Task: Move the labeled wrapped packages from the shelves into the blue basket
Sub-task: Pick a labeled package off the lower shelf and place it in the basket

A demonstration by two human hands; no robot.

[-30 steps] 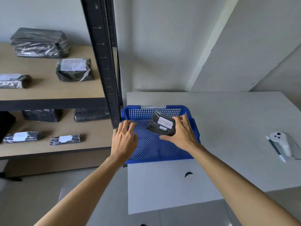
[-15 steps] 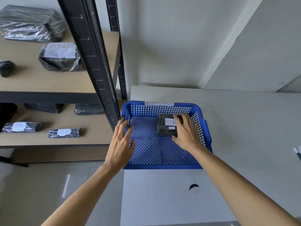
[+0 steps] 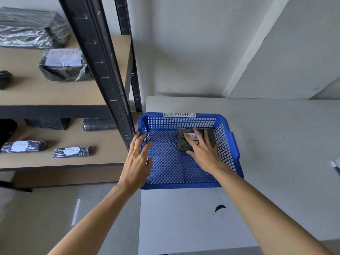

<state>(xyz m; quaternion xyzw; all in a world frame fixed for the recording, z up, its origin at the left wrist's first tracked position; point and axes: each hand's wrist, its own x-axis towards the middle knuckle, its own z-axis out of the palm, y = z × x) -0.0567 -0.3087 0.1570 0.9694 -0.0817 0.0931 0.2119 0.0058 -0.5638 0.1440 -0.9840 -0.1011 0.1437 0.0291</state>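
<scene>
Wrapped package (image 3: pixel 184 142) with a white "RETURN" label lies flat on the mesh floor of the blue basket (image 3: pixel 230 144), in the far right corner, close to the back wall and the right wall. Its long axis runs roughly left to right, parallel to the back rim.

Right hand (image 3: pixel 204 153) lies over the package from the near side, fingers (image 3: pixel 196 134) straight and spread across the label, thumb off the near left corner. Flat contact, not a clutch: nothing curled round the wrap. Judged as the release at the end of a placement.

Left hand (image 3: pixel 137 161) rests at the basket's left rim, fingers relaxed and splayed, holding nothing; whether it presses on the rim or only hovers cannot be told.

Basket sits on the grey tabletop (image 3: pixel 276 144), tagged "RETURN OVERDUE" on its far rim, hard against the black shelf upright (image 3: pixel 103 70).

Next candidates all lie to the left, so the left hand is the nearer one. On the lower shelf (image 3: pixel 103 144): a slim labeled package (image 3: pixel 71 151), long axis left to right, nearest the upright, and another labeled one (image 3: pixel 23 145) further left. Behind them, two dark bundles (image 3: pixel 99 124) with no label visible. On the upper shelf (image 3: pixel 55 92): a bulkier labeled package (image 3: pixel 63 65) and a large unlabeled bundle (image 3: pixel 31 28) behind it.

Judgement: one package in, at least three labeled ones left.
</scene>
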